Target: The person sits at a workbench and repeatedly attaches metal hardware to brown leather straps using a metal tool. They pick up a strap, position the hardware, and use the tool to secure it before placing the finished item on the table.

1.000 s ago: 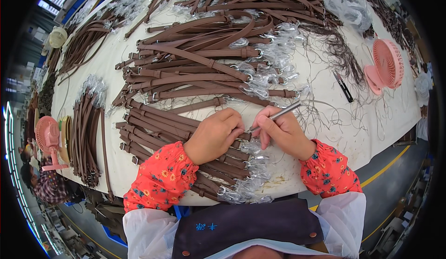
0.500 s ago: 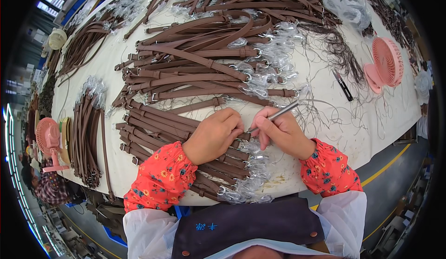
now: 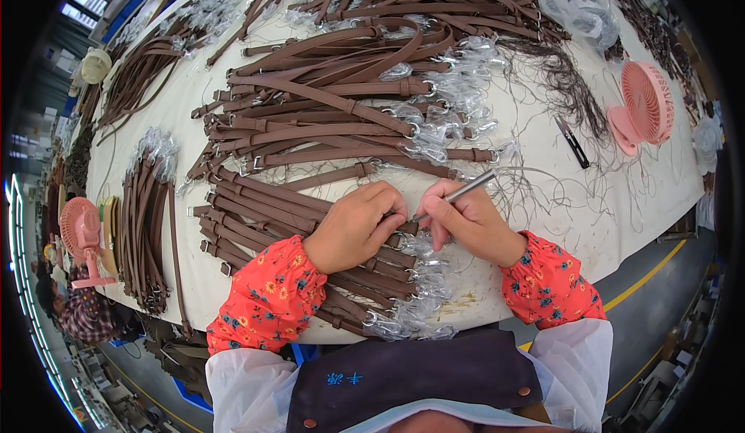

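Observation:
My right hand (image 3: 471, 222) is closed round a slim metal pen-like tool (image 3: 473, 185). The tool slants down to the left, and its tip meets the end of a brown strap (image 3: 409, 228). Beside it, my left hand (image 3: 358, 225) has its fingers curled in, pinching that strap near its end; the fingertips are partly hidden. Under and around both hands lies a row of brown straps (image 3: 264, 192) with metal buckles. Clear plastic wrap (image 3: 425, 274) covers the metal fittings at their right ends.
Larger heaps of brown straps (image 3: 334, 91) spread beyond my hands, with another bundle (image 3: 143, 231) at the left. Black-handled thread snips (image 3: 573, 144) lie at the right, near loose dark threads (image 3: 563, 76). Pink fans (image 3: 646, 107) stand on both sides of the white table (image 3: 535, 270).
Hardly anything differs. The tool's upper end has shifted very slightly, and my left hand has moved a touch to the left; both grips stay the same.

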{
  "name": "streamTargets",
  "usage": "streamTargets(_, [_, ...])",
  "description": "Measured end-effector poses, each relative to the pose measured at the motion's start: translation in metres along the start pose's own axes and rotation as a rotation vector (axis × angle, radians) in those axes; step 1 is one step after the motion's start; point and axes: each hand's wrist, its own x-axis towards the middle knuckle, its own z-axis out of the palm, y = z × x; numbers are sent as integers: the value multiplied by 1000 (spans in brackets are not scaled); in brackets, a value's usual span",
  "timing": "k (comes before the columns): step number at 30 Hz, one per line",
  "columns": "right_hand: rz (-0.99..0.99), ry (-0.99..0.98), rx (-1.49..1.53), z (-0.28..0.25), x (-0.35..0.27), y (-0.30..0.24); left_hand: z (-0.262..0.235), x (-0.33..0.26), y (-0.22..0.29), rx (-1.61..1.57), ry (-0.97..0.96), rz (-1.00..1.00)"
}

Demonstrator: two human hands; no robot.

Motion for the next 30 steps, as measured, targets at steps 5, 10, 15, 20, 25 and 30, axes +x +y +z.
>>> streamTargets(5, [19, -7, 2, -1, 0, -1, -2, -2, 0, -76, -1, -33])
streamTargets(10, [-62, 28, 78, 0, -1, -4, -10, -3, 5, -32, -16, -89])
streamTargets(15, [-100, 67, 196, -3, -3, -3, -34, -2, 19, -77, -262, -193])
streamTargets(20, [-170, 174, 197, -2, -3, -5, -40, 1, 5, 486, 170, -73])
streamTargets(25, [-251, 225, 109, 0, 0, -4, -37, -6, -12, 434, 76, -113])
streamTargets(30, [-228, 255, -86, 0, 2, -5, -13, 1, -3, 190, 49, 38])
